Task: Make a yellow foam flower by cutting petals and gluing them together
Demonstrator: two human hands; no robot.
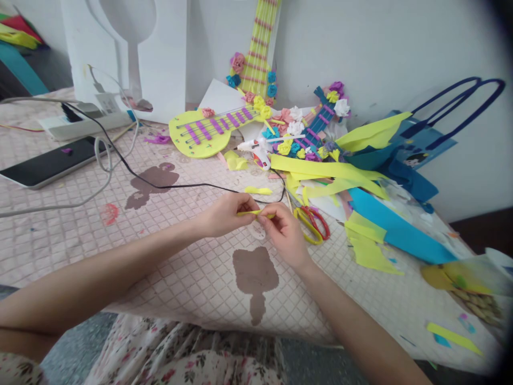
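A narrow strip of yellow crepe paper is pinched between my two hands over the quilted tablecloth. My left hand grips its left part with thumb and fingers closed. Fingertips of my right hand close on the other end, almost touching the left ones. Just beyond the hands lies a separate yellow paper piece. Scissors with red and yellow handles rest right beside my right hand. Farther back, a white glue gun lies near a yellow paper guitar with purple bars.
A black cable crosses the cloth behind my hands. At left are a tablet and a power strip. Paper flowers, blue paper and a blue bag crowd the right. A clear bag of nuts sits at the right edge.
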